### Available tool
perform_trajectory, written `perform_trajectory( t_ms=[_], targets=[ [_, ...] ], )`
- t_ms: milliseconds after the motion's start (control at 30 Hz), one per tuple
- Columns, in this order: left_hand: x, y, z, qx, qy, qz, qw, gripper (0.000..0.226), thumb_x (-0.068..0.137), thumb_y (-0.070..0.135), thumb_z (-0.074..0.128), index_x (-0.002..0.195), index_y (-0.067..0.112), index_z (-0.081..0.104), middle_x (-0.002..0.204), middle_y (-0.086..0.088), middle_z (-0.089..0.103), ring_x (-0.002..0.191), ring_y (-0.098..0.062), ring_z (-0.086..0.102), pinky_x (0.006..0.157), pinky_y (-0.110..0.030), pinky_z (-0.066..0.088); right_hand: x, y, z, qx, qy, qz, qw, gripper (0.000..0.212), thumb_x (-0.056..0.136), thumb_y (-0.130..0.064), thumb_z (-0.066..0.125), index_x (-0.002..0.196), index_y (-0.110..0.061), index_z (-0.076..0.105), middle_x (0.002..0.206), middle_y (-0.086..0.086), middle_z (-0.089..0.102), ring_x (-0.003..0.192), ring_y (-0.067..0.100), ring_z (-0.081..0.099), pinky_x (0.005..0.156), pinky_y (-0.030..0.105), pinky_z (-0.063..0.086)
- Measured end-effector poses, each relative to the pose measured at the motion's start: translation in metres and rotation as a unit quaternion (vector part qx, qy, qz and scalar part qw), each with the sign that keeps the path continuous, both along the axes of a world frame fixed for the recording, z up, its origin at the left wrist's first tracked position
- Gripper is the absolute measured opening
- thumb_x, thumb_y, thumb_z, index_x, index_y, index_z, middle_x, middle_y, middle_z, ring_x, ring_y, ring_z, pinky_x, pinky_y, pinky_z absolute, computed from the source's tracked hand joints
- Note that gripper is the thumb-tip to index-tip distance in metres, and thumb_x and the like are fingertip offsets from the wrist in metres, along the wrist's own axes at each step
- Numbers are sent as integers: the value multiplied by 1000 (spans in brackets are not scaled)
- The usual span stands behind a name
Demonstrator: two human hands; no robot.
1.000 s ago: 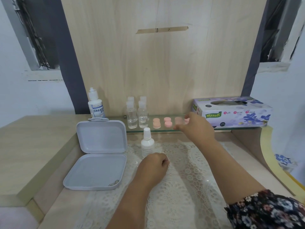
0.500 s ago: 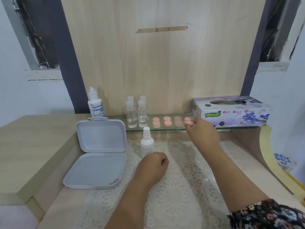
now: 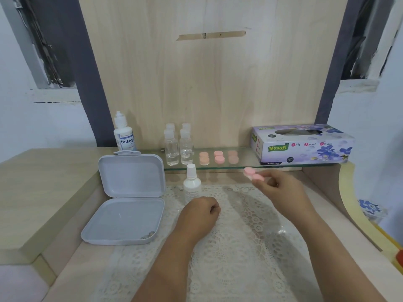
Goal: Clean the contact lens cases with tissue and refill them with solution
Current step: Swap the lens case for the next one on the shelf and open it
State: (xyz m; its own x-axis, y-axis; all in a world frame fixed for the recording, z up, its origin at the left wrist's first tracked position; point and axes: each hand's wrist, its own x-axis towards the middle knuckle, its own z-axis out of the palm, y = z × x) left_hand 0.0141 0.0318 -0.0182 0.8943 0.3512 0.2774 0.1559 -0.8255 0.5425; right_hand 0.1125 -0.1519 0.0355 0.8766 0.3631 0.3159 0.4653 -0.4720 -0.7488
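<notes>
A pink contact lens case [image 3: 252, 174], a moment earlier on the glass shelf [image 3: 244, 165], was held in the air just in front of it, pinched in the right hand [image 3: 278, 188]. Three cases [image 3: 218, 156] remained on the shelf beside the tissue box [image 3: 303, 147]. The left hand [image 3: 199, 214] rested fisted, empty, on the lace mat [image 3: 239, 247]. Cleaning had seemingly only begun.

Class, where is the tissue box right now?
Head view: the tissue box sits at the right end of the glass shelf, right of the pink cases.
</notes>
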Motion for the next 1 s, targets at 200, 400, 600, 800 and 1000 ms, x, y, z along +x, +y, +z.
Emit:
perform_trajectory(
  t_ms=[200, 400, 600, 800, 1000],
  targets=[
    [1, 0, 0, -6, -2, -2, 1000, 18, 94, 25, 53, 93, 17, 69, 88, 8, 65, 82, -8, 58, 73, -23, 47, 9, 0, -41, -54, 60, 128, 989, 7, 90, -35, 63, 92, -37, 69, 88, -3, 64, 72, 9, 57, 64, 21, 42],
    [4, -5, -1, -2, -29, -34, 999, 24, 94, 23, 54, 115, 22, 65, 105, 10, 59, 90, -7, 54, 84, -26, 48, 17, 4, -52, -150, 6, 182, 972, 26, 94, -34, 57, 119, -34, 64, 96, -11, 52, 89, 3, 49, 81, 20, 38],
    [10, -14, -6, 84, 10, -64, 994, 33, 98, 33, 47, 128, 24, 57, 113, 6, 53, 105, -12, 49, 87, -33, 46, 16, 10, -60, -165, -26, 164, 972, 34, 92, -38, 59, 126, -34, 61, 93, -20, 48, 98, 7, 45, 95, 30, 38],
    [16, -15, -6, 113, 18, -39, 993, 28, 100, 26, 44, 123, 20, 59, 113, 2, 52, 103, -17, 49, 84, -37, 47, 14, 20, -61, -122, -30, 150, 981, 25, 89, -33, 66, 113, -27, 69, 88, -15, 50, 82, -2, 47, 72, 16, 34],
    [20, -16, -6, 120, 43, -26, 992, 29, 100, 26, 44, 123, 17, 58, 114, 0, 51, 103, -18, 49, 85, -39, 46, 16, 23, -61, -113, -28, 144, 983, 27, 87, -26, 69, 114, -22, 70, 88, -15, 49, 79, -3, 46, 69, 8, 31]
  ],
)
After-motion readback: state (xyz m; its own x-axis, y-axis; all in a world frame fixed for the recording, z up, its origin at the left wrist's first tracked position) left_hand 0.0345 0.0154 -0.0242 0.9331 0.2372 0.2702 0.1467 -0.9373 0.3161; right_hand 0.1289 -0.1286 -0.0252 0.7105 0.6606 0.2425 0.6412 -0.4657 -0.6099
